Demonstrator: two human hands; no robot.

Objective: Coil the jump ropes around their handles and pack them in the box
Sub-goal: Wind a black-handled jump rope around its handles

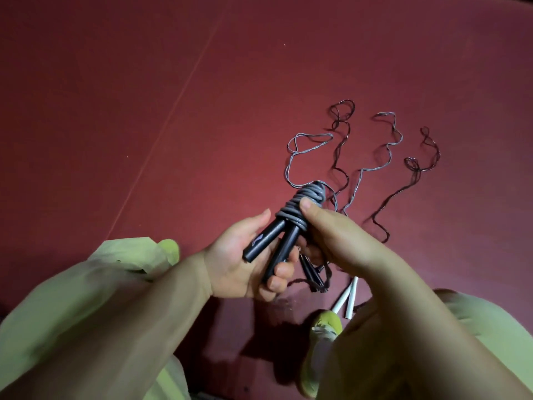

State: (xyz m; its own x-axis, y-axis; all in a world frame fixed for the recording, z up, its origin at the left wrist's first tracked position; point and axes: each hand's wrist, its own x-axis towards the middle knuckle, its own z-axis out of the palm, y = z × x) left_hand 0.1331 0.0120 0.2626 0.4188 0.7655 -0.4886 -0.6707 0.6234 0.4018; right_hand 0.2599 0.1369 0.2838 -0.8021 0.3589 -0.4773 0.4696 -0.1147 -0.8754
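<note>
1. I see my left hand (245, 255) with its grip curled round two black handles (271, 243).
2. My right hand (337, 241) has its grip pinched on the grey rope coil (300, 203) wound round the tops of those handles.
3. Two white handles (347, 298) lie on the red floor (144, 111) below my hands.
4. Loose ropes (386, 145) lie spread farther out on the floor.

Indoor exercise space, kind uncertain: a dark red padded floor mat (144, 96) with a seam line, jump ropes (386, 148) strewn across it.
</note>
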